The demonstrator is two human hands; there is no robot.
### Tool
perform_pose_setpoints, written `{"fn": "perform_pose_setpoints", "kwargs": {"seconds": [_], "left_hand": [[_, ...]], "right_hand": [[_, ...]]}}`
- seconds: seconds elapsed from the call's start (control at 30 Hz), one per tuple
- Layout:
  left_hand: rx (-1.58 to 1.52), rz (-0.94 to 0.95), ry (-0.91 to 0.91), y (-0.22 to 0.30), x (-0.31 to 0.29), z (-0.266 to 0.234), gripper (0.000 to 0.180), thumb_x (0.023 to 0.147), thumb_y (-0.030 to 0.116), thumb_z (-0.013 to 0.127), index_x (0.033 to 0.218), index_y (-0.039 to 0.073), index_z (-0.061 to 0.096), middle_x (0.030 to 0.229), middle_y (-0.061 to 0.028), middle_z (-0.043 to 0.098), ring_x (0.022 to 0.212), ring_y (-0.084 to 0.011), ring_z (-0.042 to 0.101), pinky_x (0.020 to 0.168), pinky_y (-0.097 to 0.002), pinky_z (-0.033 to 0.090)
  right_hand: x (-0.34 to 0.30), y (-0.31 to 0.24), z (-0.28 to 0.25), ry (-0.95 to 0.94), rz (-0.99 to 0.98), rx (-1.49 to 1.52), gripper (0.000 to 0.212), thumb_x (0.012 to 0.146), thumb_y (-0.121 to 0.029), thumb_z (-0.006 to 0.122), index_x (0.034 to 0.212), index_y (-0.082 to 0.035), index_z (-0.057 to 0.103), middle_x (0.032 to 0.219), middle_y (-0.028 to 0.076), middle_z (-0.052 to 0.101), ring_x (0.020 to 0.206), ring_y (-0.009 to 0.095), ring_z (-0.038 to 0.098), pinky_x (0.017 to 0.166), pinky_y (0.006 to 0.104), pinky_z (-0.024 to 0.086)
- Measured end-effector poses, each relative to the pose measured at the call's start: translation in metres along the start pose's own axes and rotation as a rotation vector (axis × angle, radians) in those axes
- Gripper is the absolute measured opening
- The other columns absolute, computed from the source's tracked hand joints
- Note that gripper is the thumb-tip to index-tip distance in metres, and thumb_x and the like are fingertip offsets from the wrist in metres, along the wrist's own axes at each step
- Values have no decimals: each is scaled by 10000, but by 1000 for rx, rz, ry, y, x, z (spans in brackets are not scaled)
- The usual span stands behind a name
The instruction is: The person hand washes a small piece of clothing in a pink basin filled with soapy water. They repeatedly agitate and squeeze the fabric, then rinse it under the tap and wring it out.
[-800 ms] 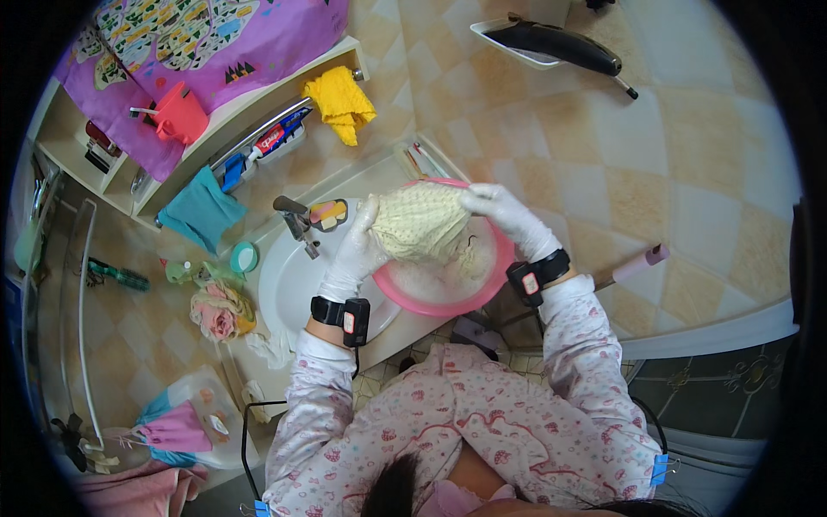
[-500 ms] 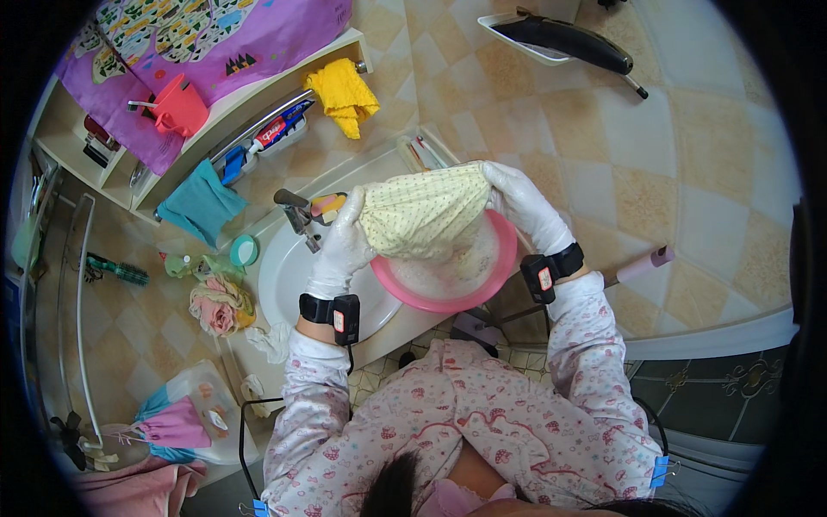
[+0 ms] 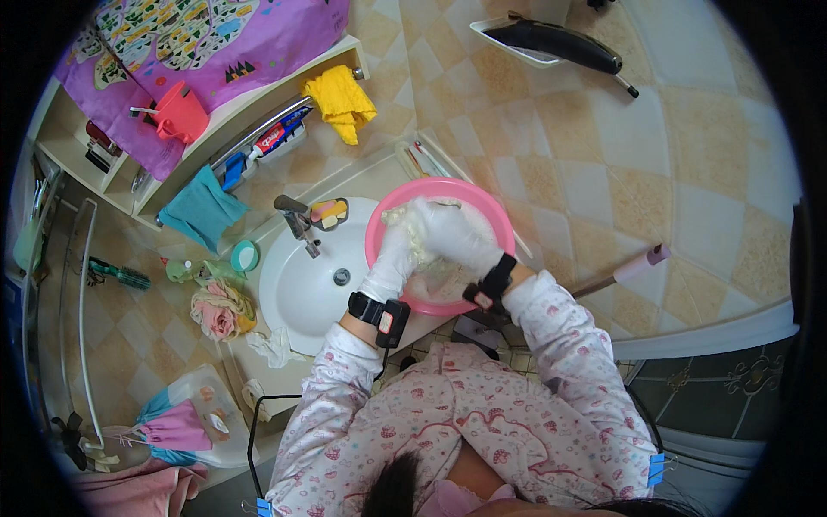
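Pale yellow cloth (image 3: 396,214) bunched up inside the pink basin (image 3: 435,184), toward its left half, mostly covered by the two hands; whitish, cloudy suds (image 3: 444,283) show in the basin below them. Right hand (image 3: 452,234), white-gloved, comes in from the right and lies over the bundle, fingers bent down and clamped on the cloth, tips hidden. Left hand (image 3: 400,252), also white-gloved, sits against it from the lower left, touching the cloth; its fingers are largely covered, so cannot tell whether they are closed or apart. Black strapped device on each wrist; sleeves pale with a small reddish print. Basin overlaps the right side of the white sink (image 3: 297,297), whose drain (image 3: 341,277) is exposed just left of the left hand. Metal faucet (image 3: 298,224) at the far side of the sink, a dish with a yellow-and-pink piece (image 3: 329,213) just beside it. Left of the sink: round teal-rimmed tub (image 3: 245,256), bundled pink fabric (image 3: 222,312), crumpled white item (image 3: 275,346) near the sink's edge. Farther up, teal cloth (image 3: 202,208) and yellow cloth (image 3: 342,103) hang by the shelf, coral mug (image 3: 181,114) above. Well apart, upper right: long black object (image 3: 556,47) on a white tray.
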State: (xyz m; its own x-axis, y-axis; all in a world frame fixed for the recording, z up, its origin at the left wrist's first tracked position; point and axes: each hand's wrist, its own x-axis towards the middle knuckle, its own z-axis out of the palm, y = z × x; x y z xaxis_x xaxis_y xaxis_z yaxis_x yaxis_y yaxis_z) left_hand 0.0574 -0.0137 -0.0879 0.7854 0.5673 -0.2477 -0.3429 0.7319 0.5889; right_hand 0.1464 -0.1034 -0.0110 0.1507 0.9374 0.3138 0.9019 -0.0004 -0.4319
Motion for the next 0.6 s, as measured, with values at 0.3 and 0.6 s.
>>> {"fn": "perform_pose_setpoints", "kwargs": {"seconds": [0.3,0.6], "left_hand": [[-4,-69,35,6,-2,7,282,953,252,439,1123,46,529,1083,-108,594,961,-230,601,809,-390,518],[-340,-153,-204,62,-22,31,396,948,271,463,1193,-40,472,1211,-203,526,1133,-330,511,992,-460,395]], "right_hand": [[-2,22,25,116,113,233,296,845,-205,604,1031,-26,460,834,173,610,786,264,632,661,386,495],[-32,64,14,-308,276,651,458,877,-249,617,1252,-6,518,1252,69,551,1151,155,483,997,299,364]]}}
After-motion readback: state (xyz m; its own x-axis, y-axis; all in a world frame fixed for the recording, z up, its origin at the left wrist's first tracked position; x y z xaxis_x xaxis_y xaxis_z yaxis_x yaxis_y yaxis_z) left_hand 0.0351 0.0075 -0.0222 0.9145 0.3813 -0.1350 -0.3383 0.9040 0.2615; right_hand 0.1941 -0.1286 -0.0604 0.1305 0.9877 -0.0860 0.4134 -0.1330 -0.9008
